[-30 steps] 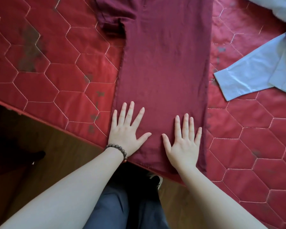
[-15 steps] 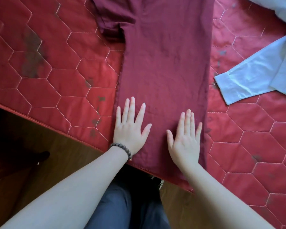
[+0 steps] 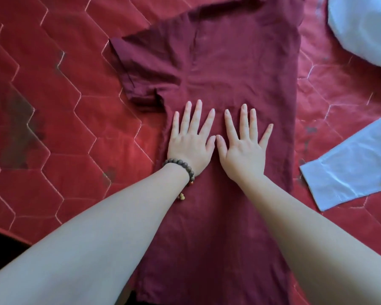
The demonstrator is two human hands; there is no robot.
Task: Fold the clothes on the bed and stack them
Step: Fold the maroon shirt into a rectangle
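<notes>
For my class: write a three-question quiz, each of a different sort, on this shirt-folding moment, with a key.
1. True or false: both hands lie flat, fingers spread, on the maroon shirt.
2. Which wrist wears the bead bracelet? A) left B) right C) neither
3. Fill in: the shirt's visible short sleeve sticks out towards the person's ____ side.

Key:
1. True: left hand and right hand press it, side by side.
2. A
3. left; the pale blue garment lies on the right.

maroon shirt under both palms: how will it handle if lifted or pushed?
Likely floppy: the maroon shirt lies flat with soft creases, so it should drape from any grip. Probably light, as thin fabric. Pushing may bunch it up; the left hand and right hand rest flat on it on the quilted red bedcover.
</notes>
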